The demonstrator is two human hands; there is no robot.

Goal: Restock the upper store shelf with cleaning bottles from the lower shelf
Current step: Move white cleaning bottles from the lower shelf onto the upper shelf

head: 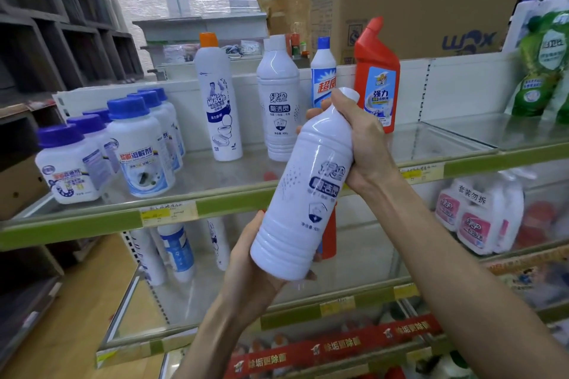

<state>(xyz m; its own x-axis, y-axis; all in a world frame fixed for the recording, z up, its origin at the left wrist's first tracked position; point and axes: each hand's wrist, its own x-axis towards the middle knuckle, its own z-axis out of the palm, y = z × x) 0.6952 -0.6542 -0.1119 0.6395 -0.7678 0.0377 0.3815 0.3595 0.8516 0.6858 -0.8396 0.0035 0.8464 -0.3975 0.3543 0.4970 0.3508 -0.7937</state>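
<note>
A white cleaning bottle with blue print is tilted in front of the shelves, held by both hands. My right hand grips its neck just under the white cap. Under its base, my left hand cups the bottom. The upper shelf carries a matching white bottle, a tall Mr Muscle bottle, a blue-capped bottle and a red bottle. On the lower shelf stand more white bottles, partly hidden behind the shelf edge.
Blue-capped white jars crowd the upper shelf's left end. Green refill pouches fill its right end, with bare shelf between them and the red bottle. A cardboard box sits above. Pink-labelled bottles stand lower right.
</note>
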